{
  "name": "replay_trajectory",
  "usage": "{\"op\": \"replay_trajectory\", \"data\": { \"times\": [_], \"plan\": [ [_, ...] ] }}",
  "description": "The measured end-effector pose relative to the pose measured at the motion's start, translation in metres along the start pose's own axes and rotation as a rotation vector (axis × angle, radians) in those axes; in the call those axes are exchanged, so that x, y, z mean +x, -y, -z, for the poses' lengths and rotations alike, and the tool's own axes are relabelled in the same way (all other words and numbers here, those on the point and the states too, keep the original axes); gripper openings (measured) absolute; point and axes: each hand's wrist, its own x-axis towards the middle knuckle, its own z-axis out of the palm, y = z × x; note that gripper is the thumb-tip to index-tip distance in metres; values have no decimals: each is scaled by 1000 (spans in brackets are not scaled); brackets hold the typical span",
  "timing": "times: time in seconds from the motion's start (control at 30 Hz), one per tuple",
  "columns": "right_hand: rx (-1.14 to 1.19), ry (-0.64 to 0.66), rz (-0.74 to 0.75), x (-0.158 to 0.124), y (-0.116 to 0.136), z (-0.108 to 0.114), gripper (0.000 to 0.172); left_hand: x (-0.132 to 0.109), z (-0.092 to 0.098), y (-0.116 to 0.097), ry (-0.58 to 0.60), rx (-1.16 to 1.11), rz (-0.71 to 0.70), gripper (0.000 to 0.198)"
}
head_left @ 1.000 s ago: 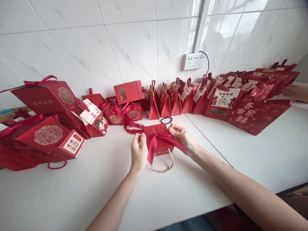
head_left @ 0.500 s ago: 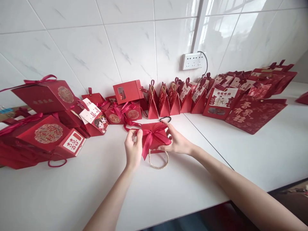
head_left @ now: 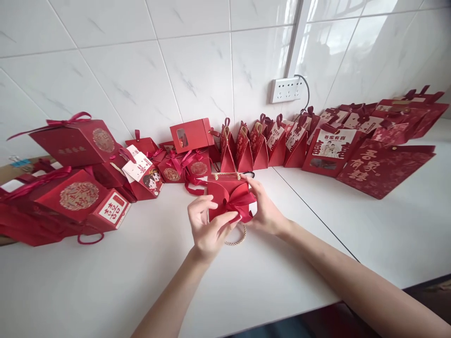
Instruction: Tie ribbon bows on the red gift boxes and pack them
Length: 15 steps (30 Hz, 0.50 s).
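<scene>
A small red gift box point(head_left: 217, 192) with overlapping curved flaps sits between my hands on the table. Its dark-red ribbon bow point(head_left: 241, 206) lies over the right part of the top. My left hand point(head_left: 207, 227) holds the box's left side, its thumb across the front against the bow and its index finger bent at the left flap. Gripping the right side is my right hand point(head_left: 264, 206), fingers behind the box and thumb low at the front. One twisted cream cord handle point(head_left: 237, 241) loops out in front; another cord shows along the back edge.
Red boxes with ribbons point(head_left: 79, 195) are piled at the left. A windowed red box point(head_left: 190, 136) lies on others at the back. Several peaked red bags point(head_left: 244, 150) line the wall, with larger red bags point(head_left: 384, 169) at the right. A socket strip point(head_left: 287, 90) hangs above.
My left hand has shifted right, bringing its thumb to the bow. The bow has moved right, baring the curved flaps. A cord handle now shows at the back edge. My right hand stays at the box.
</scene>
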Motion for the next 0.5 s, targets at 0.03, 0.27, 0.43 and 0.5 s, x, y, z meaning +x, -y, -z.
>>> {"op": "replay_trajectory", "data": {
  "times": [0.03, 0.27, 0.43, 0.5],
  "plan": [
    [4, -9, -3, 0, 1, 0, 97, 2, 1, -1, -15, 0, -7, 3],
    [38, -28, -27, 1, 4, 2, 99, 11, 5, -6, 34, 48, -143, 14],
    [46, -19, -48, 1, 5, 1, 100, 12, 6, -8, 24, 39, -97, 10],
    [37, -14, -52, 1, 6, 2, 100, 12, 6, -8, 16, 42, -84, 10]
  ]
}}
